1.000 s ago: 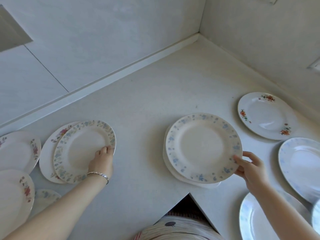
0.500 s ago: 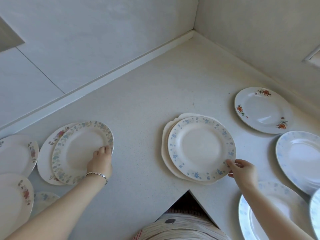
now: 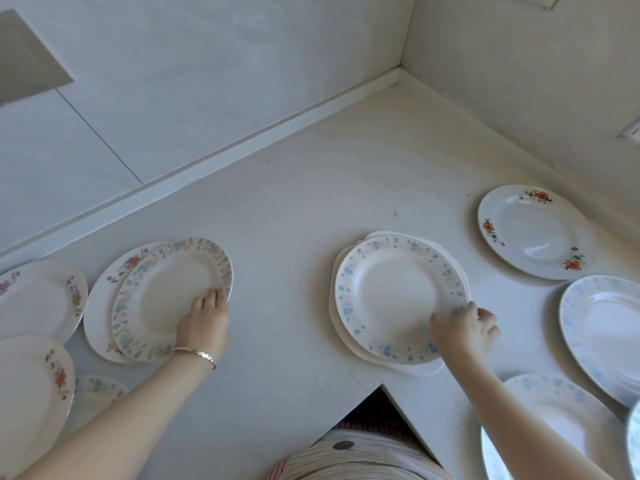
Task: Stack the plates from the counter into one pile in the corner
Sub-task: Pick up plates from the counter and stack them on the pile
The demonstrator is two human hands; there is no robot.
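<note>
Here, two bare hands rest on flowered plates across a pale speckled counter (image 3: 298, 216).

The left hand (image 3: 204, 325), a thin silver bracelet (image 3: 195, 353) at its wrist, curls its fingers over the near right rim of a round white plate with a pastel leaf border (image 3: 166, 292), which lies tilted across a white plate with pink flowers (image 3: 114, 271) at the left. The right hand (image 3: 465, 329), loosely closed, pinches the near right rim of a round white plate with a blue flower border (image 3: 391, 292), which sits on a plain white scalloped plate (image 3: 346, 344) in the middle. A white plate with orange flowers (image 3: 533, 230) lies well apart at the far right, near the wall; a pale blue patterned plate (image 3: 606, 330) sits nearer, at the right edge. The far corner of the counter holds no plates.
</note>
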